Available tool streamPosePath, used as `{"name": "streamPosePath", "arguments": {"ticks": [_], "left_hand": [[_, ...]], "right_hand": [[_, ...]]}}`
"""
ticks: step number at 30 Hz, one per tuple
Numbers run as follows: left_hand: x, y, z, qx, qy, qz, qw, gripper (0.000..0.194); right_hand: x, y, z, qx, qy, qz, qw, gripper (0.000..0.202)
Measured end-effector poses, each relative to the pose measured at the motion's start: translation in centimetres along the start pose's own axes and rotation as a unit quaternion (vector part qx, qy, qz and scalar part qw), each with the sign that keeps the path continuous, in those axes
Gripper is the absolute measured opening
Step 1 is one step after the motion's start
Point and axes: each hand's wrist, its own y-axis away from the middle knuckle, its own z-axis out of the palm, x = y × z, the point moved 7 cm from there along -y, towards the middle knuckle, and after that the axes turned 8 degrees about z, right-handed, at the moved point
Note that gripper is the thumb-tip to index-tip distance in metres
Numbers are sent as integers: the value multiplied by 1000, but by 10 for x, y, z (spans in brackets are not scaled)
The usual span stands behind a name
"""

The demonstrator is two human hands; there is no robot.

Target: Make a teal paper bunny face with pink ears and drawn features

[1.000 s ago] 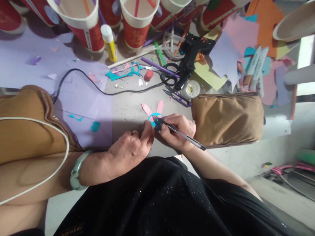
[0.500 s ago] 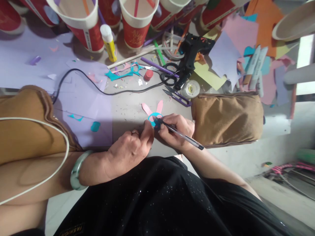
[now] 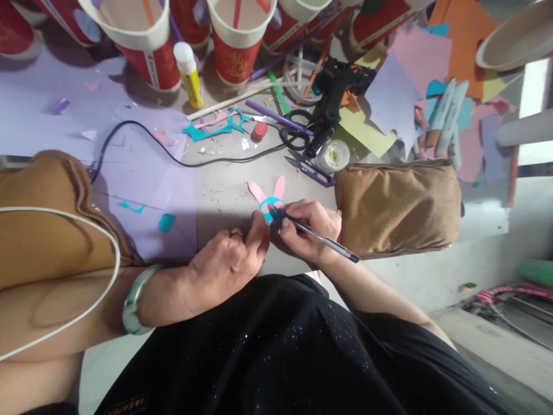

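Observation:
A small paper cutout [image 3: 264,203], a blue round piece with two pink ear-like strips, lies on the table. My right hand [image 3: 311,227] grips a clear ballpoint pen [image 3: 328,240], its tip on the blue face. From the other side, my left hand [image 3: 233,253], fingers bent and closed, holds the cutout's lower left edge. Its thumb and part of the cutout are hidden by the fingers. Beyond them lie a purple-handled cutter [image 3: 311,170], a small clear tub [image 3: 333,155] and a red cap [image 3: 259,131].
Red paper cups [image 3: 239,52] line the back, with a glue stick [image 3: 189,75] in front. A black glue gun [image 3: 334,95] trails a cord leftward. Brown pouches flank my hands, one on the right [image 3: 397,210]. Coloured paper [image 3: 393,98] and markers [image 3: 449,115] lie at the back right.
The whole view has shifted very slightly. Both hands, the pen and the cutout keep nearly the same places.

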Motion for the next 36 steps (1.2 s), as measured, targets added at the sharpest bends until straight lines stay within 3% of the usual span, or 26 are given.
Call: {"name": "streamPosePath", "arguments": {"ticks": [10, 36], "left_hand": [[1, 1, 0, 8, -12, 2, 1000, 45], [0, 0, -1, 20, -20, 5, 1000, 45]], "right_hand": [[6, 2, -15, 39, -27, 12, 999, 16], [12, -1, -10, -6, -7, 10, 1000, 13]]}}
